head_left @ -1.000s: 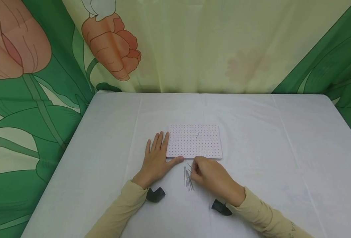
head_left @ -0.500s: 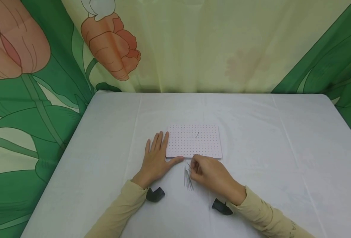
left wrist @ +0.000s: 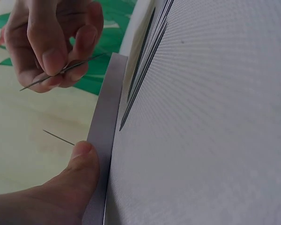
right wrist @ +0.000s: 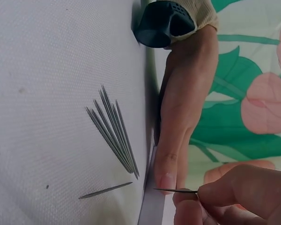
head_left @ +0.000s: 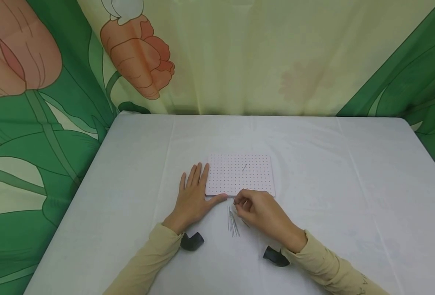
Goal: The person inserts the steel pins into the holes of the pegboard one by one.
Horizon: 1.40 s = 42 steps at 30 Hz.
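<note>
Floral curtain (head_left: pixel 239 57) and white table (head_left: pixel 320 172) suggest a workspace.

Soft, even light in your head view; your wrist views are dimmer.
You get a greyish-white tablecloth (head_left: pixel 320 164) with only faint, soft-edged shadows, and a curtain (head_left: pixel 247 53) that looks palest toward its middle. In your left wrist view, the right hand (left wrist: pixel 51 47) is shaded and the curtain blurs. Your right wrist view shows the needles (right wrist: pixel 113 136) clearly; your head view reduces them to hair-thin lines.
</note>
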### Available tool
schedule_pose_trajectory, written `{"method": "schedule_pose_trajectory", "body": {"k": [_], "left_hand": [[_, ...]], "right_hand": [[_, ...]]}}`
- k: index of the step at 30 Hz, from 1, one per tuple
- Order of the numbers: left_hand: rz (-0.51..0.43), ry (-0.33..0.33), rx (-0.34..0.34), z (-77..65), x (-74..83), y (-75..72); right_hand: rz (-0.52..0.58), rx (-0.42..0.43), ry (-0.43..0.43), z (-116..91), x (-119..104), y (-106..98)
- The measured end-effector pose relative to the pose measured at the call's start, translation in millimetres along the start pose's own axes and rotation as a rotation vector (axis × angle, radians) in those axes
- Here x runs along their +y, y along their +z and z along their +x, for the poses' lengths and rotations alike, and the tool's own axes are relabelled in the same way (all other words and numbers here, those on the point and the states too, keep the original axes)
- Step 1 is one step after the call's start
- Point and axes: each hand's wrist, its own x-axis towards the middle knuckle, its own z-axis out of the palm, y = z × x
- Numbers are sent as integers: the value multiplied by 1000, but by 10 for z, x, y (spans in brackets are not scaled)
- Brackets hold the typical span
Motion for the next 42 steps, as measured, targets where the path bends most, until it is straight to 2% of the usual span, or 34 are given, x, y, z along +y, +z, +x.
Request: {"method": "schedule_pose_trajectory", "body": {"k": [17, 42], "left_hand": [[5, -1, 3, -8, 14, 4], [10, 0, 2, -4, 18, 15]], "right_hand": [[82, 120, -2, 54, 82, -113], [84, 270, 48, 254, 266, -350]]}}
